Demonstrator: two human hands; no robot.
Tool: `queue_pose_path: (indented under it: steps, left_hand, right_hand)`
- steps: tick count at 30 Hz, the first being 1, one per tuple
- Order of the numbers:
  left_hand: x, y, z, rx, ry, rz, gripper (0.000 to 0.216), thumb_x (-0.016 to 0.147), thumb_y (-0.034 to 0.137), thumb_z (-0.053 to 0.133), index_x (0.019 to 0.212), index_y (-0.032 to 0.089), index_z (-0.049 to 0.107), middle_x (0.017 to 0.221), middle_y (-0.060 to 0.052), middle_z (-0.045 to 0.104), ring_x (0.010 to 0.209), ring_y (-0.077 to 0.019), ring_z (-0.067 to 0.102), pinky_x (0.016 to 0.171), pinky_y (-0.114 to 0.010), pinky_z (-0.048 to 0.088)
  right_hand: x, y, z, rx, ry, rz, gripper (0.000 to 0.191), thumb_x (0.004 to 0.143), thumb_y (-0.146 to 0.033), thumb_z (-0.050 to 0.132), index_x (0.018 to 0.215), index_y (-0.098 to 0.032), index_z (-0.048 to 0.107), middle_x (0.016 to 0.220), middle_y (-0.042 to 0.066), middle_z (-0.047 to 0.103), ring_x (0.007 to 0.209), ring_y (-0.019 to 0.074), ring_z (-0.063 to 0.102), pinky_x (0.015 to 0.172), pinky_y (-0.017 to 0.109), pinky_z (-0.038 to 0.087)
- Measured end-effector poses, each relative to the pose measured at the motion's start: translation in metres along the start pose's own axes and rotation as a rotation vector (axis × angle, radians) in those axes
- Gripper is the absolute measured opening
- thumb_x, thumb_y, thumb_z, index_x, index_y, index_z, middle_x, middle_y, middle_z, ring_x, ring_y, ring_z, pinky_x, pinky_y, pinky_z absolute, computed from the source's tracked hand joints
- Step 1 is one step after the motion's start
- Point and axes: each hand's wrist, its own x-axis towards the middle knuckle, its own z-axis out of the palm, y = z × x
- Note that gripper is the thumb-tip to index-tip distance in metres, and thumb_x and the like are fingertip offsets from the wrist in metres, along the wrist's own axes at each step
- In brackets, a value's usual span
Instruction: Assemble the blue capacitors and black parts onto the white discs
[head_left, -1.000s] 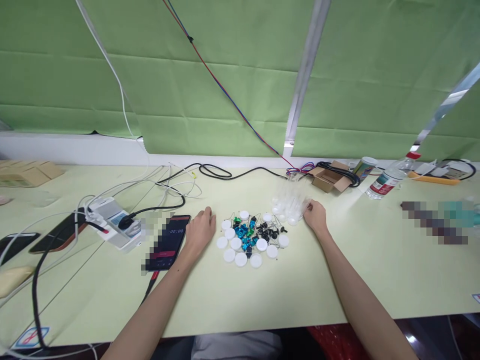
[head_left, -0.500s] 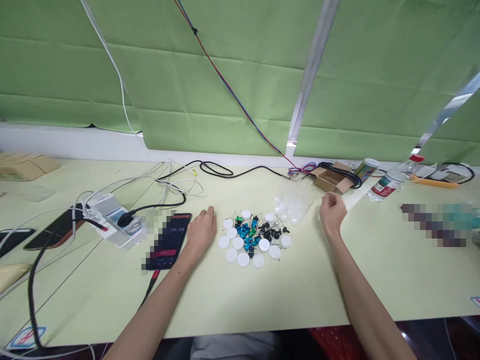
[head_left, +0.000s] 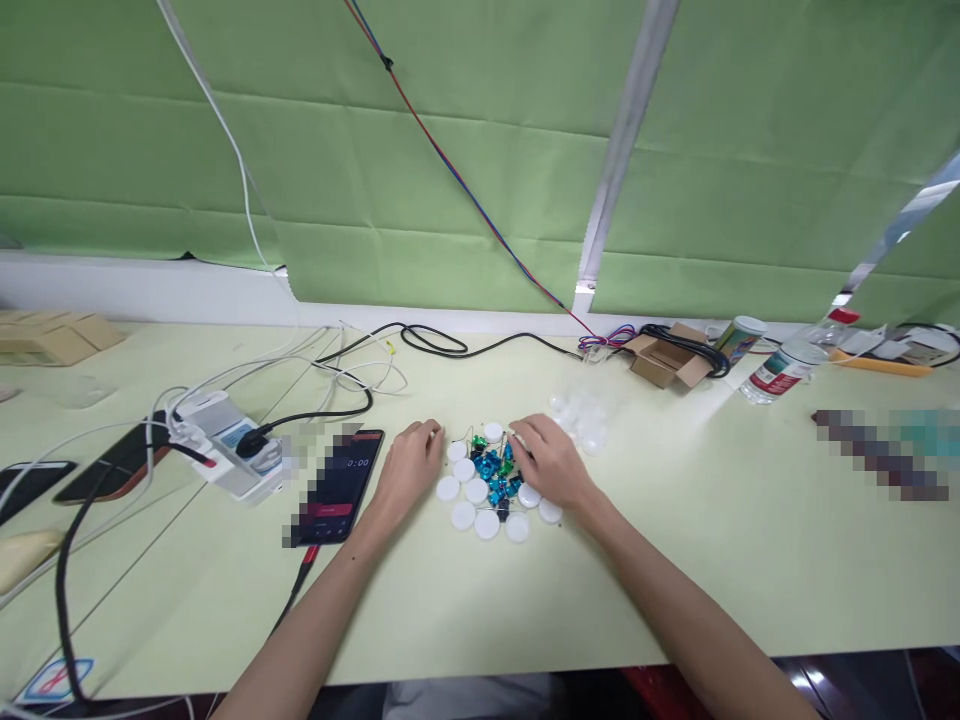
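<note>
- Since half a second ago, the right hand [head_left: 551,465] has swung in from beside the cluster of clear plastic vials [head_left: 581,415]. It now lies over the right side of the heap of small blue, green and black wire-legged parts [head_left: 491,468], mid-table.
- Its fingers curl down onto the heap and touch it. Whether the grip has closed on a part cannot be told, because the fingertips are hidden under the hand.
- The left hand [head_left: 409,470] has stayed just left of the heap, resting on the pale green table [head_left: 525,590]. Its grip is released and loosely curled, with the fingertips near one of the flat white round caps [head_left: 463,515] that ring the heap.
- A black smartphone [head_left: 341,480] lies just beside the left wrist, and the vials lie untouched behind the right hand.
- The step in hand looks like reaching into the heap for a part.
- Lifting a single part out would call for a fine pinch and a slow pull. The wire legs look tangled and could drag neighbouring parts along.
</note>
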Motion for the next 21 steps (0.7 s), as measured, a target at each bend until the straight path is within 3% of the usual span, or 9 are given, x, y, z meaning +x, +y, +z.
queue_pose_path:
  steps: [4,10,21]
  left_hand:
    - [-0.002,0.006,-0.002,-0.111,0.011,0.114,0.028,0.094,0.035,0.042,0.088,0.02,0.065,0.08,-0.004,0.062,0.07,-0.017,0.059,0.07,-0.028,0.043]
    - [-0.004,0.014,0.001,-0.143,-0.052,0.16,0.028,0.093,0.034,0.044,0.091,0.02,0.068,0.082,-0.004,0.06,0.071,-0.0161,0.059,0.067,-0.028,0.043]
    - [-0.005,0.006,0.011,-0.155,-0.058,0.212,0.03,0.095,0.035,0.042,0.095,0.02,0.067,0.086,-0.004,0.057,0.067,-0.0152,0.058,0.067,-0.029,0.044]
  right_hand:
    - [-0.013,0.006,0.011,0.04,-0.163,0.108,0.021,0.098,-0.024,0.042,0.107,-0.019,0.06,0.096,0.011,0.063,0.087,0.0228,0.059,0.076,0.037,0.051]
    - [-0.016,0.01,0.009,0.088,-0.209,0.22,0.019,0.096,-0.024,0.046,0.108,-0.02,0.06,0.096,0.009,0.062,0.089,0.0223,0.06,0.078,0.036,0.051]
    - [-0.02,0.013,0.016,0.067,-0.279,0.244,0.022,0.094,-0.02,0.051,0.113,-0.019,0.06,0.101,0.009,0.061,0.095,0.0221,0.057,0.086,0.037,0.047]
